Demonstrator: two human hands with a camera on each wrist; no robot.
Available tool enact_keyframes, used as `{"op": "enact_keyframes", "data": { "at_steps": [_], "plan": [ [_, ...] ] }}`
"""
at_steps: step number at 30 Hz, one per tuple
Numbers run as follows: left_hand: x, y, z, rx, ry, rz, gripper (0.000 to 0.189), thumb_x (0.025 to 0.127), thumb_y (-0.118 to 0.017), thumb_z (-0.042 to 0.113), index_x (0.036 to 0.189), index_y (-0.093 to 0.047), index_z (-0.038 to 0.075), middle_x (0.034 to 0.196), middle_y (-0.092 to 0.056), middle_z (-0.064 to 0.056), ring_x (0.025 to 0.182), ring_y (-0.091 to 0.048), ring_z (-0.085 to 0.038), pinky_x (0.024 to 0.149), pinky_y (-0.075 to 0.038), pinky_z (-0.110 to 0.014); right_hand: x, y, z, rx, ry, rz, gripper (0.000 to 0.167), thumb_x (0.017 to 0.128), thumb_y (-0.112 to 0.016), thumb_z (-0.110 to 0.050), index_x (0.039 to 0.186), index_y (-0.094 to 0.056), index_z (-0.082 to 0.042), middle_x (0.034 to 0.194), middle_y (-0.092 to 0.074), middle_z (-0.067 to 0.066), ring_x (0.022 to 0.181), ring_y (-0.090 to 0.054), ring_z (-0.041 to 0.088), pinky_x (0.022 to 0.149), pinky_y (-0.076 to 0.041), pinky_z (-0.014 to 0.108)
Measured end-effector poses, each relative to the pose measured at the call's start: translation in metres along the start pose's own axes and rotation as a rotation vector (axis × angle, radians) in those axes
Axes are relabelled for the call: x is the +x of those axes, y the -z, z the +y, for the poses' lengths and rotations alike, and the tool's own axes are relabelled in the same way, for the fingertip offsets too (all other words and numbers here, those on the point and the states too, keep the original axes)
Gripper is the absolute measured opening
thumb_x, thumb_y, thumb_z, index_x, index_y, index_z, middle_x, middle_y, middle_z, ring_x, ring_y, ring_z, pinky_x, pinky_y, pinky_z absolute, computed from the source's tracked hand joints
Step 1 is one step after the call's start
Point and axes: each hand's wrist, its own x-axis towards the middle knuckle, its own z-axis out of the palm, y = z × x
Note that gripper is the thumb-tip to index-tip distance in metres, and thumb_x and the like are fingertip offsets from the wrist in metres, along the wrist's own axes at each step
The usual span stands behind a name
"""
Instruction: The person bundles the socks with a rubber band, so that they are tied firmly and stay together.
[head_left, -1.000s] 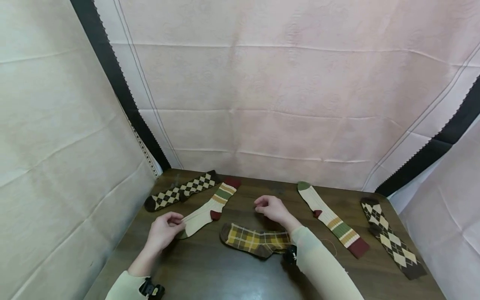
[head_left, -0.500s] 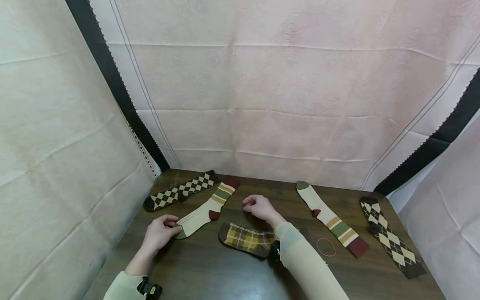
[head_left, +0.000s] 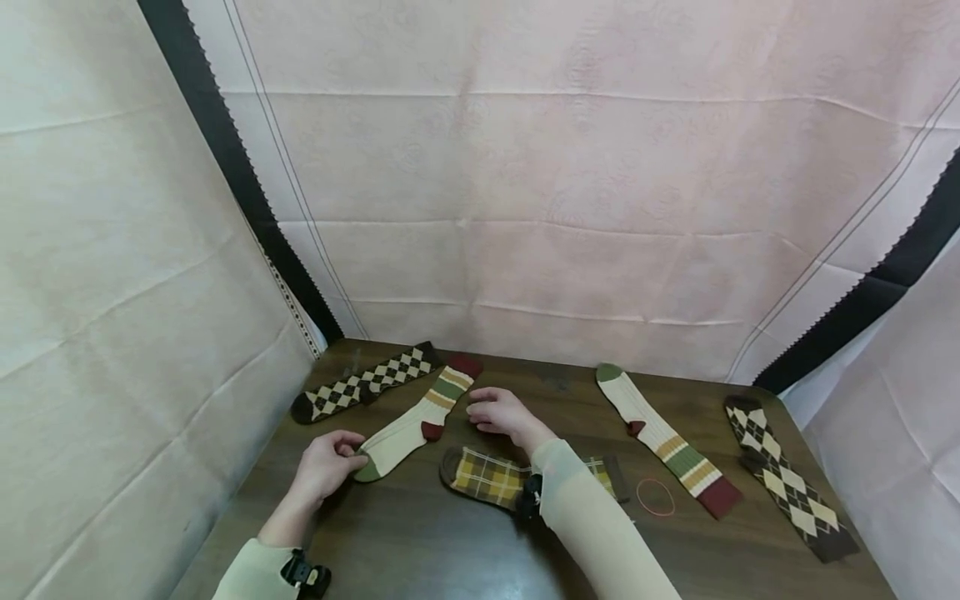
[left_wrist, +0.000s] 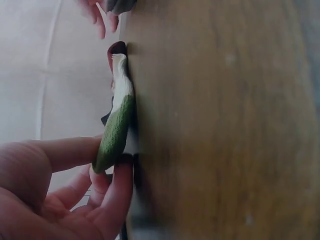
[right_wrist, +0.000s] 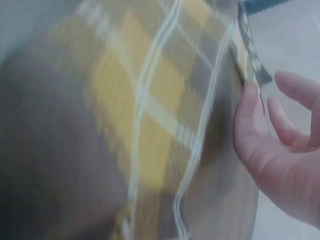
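At the left of the head view, my left hand (head_left: 324,463) pinches the green toe of a cream sock (head_left: 401,435). The sock has a maroon heel, green and mustard stripes and a maroon cuff. In the left wrist view, thumb and fingers lie on either side of the green toe (left_wrist: 115,132), which is tipped up. My right hand (head_left: 504,415) hovers with relaxed, bent fingers, holding nothing, right of the striped part of that sock. Beneath its forearm lies a brown and yellow plaid sock (head_left: 483,477), partly hidden by the sleeve and close up in the right wrist view.
Black and cream argyle socks lie at the back left (head_left: 367,383) and far right (head_left: 787,479). A matching cream striped sock (head_left: 663,437) rests right of centre, beside a thin reddish ring (head_left: 656,497). Pale cloth walls (head_left: 600,208) enclose the dark wooden table (head_left: 420,550).
My right hand has moved left over the plaid sock, toward the cream sock in my left hand. The reddish ring has come out from behind the sleeve. My left hand stays at the toe.
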Motion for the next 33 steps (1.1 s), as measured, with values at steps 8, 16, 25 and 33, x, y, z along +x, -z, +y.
{"op": "enact_keyframes", "data": {
  "at_steps": [8,16,25,33],
  "plan": [
    [0.000,0.003,-0.008,-0.053,0.033,-0.029,0.042,0.092,-0.083,0.009,0.131,-0.070,0.002,0.112,-0.069,-0.013,0.106,-0.064,-0.032,0.088,-0.053,-0.050,0.015,-0.023,-0.001,-0.064,0.058,0.051,0.048,0.106,-0.065,-0.008,0.152,-0.054,0.003,0.144,-0.059,0.025,0.123,-0.064,0.036,0.097,-0.058,0.048],
    [-0.001,0.002,-0.008,-0.051,0.035,-0.042,0.041,0.092,-0.084,0.010,0.129,-0.070,0.003,0.109,-0.072,-0.011,0.103,-0.065,-0.031,0.085,-0.054,-0.047,0.024,-0.037,-0.005,-0.051,0.092,0.038,0.054,0.107,-0.062,-0.006,0.159,-0.048,0.000,0.161,-0.047,0.020,0.129,-0.060,0.034,0.101,-0.055,0.049],
    [-0.001,-0.002,-0.008,-0.093,0.030,-0.048,0.041,0.091,-0.084,0.008,0.128,-0.070,0.001,0.106,-0.071,-0.011,0.097,-0.065,-0.027,0.078,-0.054,-0.040,0.025,-0.035,0.002,-0.543,0.180,0.037,0.049,0.104,-0.065,-0.005,0.153,-0.056,-0.002,0.164,-0.046,0.017,0.150,-0.041,0.039,0.119,-0.039,0.056],
    [0.002,-0.001,-0.011,-0.124,0.042,-0.025,0.040,0.092,-0.082,0.007,0.129,-0.070,0.002,0.109,-0.073,-0.012,0.104,-0.065,-0.031,0.083,-0.052,-0.041,0.021,-0.022,0.002,-0.725,0.234,0.015,0.047,0.105,-0.064,-0.007,0.152,-0.057,-0.004,0.155,-0.056,0.016,0.147,-0.047,0.039,0.118,-0.039,0.056]
  ]
}}
